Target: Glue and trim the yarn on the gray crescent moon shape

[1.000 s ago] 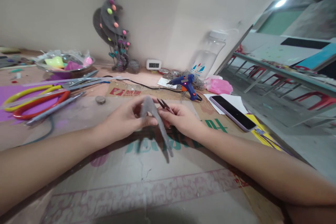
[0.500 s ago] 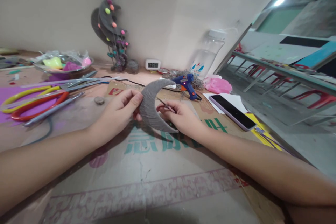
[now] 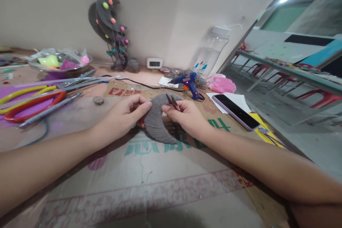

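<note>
A crescent moon (image 3: 156,121) wrapped in grey yarn is held above the cardboard, its hollow side facing right. My left hand (image 3: 130,112) pinches its outer edge between thumb and fingers. Inside the curve, my right hand (image 3: 184,114) is closed around small scissors (image 3: 173,102), whose two dark pointed blades stick up slightly apart. The scissors' handles are hidden in my palm. My right thumb lies close to the crescent's inner edge; whether it touches, I cannot tell.
Beyond my hands sit a blue glue gun (image 3: 189,83), a water bottle (image 3: 211,51) and a small digital clock (image 3: 154,63). Phone (image 3: 236,111) at right; large scissors (image 3: 34,107) and a metal bowl (image 3: 57,74) at left. A decorated moon hanging (image 3: 107,17) is at the wall.
The crescent has tipped lower and flatter, its lower tip moving down. My right hand has turned so the scissors' blades now point upward, in front of the crescent's upper part.
</note>
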`<state>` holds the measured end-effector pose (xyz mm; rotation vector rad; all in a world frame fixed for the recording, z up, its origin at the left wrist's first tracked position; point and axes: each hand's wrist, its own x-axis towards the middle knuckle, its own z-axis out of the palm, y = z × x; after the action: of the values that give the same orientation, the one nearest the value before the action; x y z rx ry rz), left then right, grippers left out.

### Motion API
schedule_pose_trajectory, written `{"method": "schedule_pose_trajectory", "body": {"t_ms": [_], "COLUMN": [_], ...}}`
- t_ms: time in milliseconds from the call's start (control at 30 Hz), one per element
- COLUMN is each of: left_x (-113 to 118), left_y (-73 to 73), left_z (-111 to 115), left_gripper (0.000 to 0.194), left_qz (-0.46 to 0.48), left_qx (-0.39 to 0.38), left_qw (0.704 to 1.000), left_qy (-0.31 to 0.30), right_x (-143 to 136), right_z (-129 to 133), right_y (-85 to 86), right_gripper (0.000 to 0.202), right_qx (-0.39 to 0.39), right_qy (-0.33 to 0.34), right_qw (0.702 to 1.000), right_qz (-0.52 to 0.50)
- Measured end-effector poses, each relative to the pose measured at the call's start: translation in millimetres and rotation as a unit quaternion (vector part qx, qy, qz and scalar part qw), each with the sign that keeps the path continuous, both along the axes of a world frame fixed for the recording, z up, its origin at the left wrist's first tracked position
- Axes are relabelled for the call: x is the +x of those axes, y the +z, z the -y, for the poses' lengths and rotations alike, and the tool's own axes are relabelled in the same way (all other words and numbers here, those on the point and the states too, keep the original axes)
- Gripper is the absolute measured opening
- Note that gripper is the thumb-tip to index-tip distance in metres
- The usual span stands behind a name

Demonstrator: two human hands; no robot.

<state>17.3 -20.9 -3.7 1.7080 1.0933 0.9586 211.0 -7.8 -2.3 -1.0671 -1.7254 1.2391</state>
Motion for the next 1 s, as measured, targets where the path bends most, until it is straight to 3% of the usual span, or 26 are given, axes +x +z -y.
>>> {"method": "schedule_pose_trajectory", "body": {"t_ms": [267,567,833,1000], "left_x": [-2.2,-2.9,-2.2,-1.6], "left_y": [-3.2,-6.6,-2.0,-0.6], "left_z": [-2.0,-5.6,-4.7,-2.9], "left_gripper": [0.029,0.026,0.028,0.030], "left_qz": [-0.061,0.007,0.031,0.022], "left_qx": [0.000,-0.046,-0.046,-0.013], "left_qw": [0.996,0.996,0.998,1.000], "left_qy": [-0.063,-0.075,-0.038,-0.015], "right_x": [1.6,1.4,2.0,-0.7], "right_z": [0.0,-2.6,-1.5,-1.4], "right_y": [-1.2,-2.2,-4.4,-5.6], "right_gripper": [0.047,0.047,0.036,0.027], "right_qx": [0.013,0.021,0.001,-0.002], "right_qy": [0.023,0.025,0.039,0.060], "right_qw": [0.999,0.999,0.999,0.998], "right_qz": [-0.018,-0.016,-0.034,0.028]}}
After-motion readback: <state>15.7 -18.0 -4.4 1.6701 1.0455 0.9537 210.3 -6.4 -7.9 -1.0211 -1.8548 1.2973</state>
